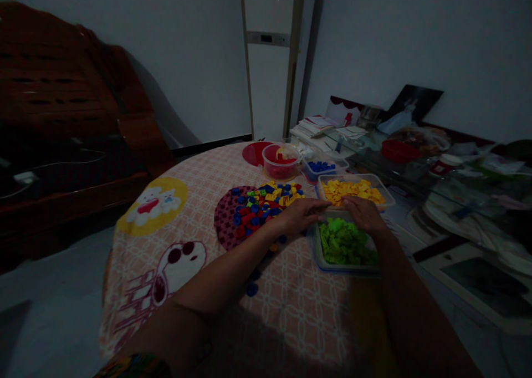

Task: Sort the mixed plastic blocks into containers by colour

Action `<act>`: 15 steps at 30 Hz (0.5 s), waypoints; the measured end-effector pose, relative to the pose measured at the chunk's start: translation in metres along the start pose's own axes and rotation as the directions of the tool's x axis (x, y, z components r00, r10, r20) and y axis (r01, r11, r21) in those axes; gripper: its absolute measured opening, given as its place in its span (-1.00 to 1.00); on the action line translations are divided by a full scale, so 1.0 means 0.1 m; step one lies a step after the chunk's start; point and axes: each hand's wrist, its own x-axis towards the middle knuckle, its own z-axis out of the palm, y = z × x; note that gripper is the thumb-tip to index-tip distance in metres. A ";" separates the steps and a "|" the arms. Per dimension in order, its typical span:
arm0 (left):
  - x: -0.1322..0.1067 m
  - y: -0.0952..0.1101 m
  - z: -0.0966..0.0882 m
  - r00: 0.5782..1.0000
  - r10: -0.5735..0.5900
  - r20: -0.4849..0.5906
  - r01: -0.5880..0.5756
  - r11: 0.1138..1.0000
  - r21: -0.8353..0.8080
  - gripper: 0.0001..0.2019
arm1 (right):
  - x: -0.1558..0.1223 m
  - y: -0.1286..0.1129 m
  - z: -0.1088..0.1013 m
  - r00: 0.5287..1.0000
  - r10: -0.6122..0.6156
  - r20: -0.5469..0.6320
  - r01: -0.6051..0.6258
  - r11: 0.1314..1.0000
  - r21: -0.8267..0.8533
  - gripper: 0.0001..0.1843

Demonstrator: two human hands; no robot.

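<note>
My left hand [303, 214] reaches in from the pile, fingers drawn together at the near left corner of a clear tub of yellow toy bricks [351, 190]. My right hand [364, 214] is over the rim between that tub and a tub of green toy bricks [343, 242]. Its fingers are bent together, their tips close to the yellow bricks. Whatever either hand pinches is too small and dark to make out. Left of my hands lies a loose pile of mixed bricks [260, 209], red, blue, yellow and green.
Behind are a round tub of red pieces [281, 162] and a tub of blue bricks [321, 167]. A few stray blue pieces [251, 289] lie on the patterned tablecloth [286, 311]. A cluttered glass table [440, 187] stands right, a wooden bench [62, 106] left.
</note>
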 end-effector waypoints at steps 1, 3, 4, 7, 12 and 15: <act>-0.01 -0.03 -0.03 1.000 0.007 -0.019 -0.007 1.000 0.028 -0.52 | 0.00 -0.02 -0.03 1.000 -0.010 -0.012 0.010 1.000 0.005 -0.56; -0.01 -0.09 -0.08 0.999 0.013 -0.051 -0.008 0.995 0.098 -0.48 | 0.01 -0.10 -0.11 0.999 -0.039 -0.029 0.040 0.999 0.017 -0.60; -0.01 -0.12 -0.08 0.999 0.004 -0.051 0.002 0.992 0.125 -0.47 | 0.01 -0.15 -0.16 0.998 -0.051 -0.026 0.052 0.998 0.023 -0.63; -0.01 -0.20 0.00 0.998 -0.065 -0.013 0.066 0.987 0.146 -0.49 | -0.03 -0.34 -0.28 0.991 -0.118 0.068 0.115 0.992 0.054 -0.68; 0.00 -0.28 0.12 0.996 -0.090 0.003 0.089 0.989 0.116 -0.55 | -0.30 -0.62 -0.15 0.958 -0.210 0.194 0.209 0.978 0.030 -0.65; 0.02 -0.28 0.14 0.994 -0.101 -0.031 0.105 0.983 0.150 -0.54 | -0.47 -0.70 0.04 0.951 -0.242 0.192 0.236 0.970 0.056 -0.50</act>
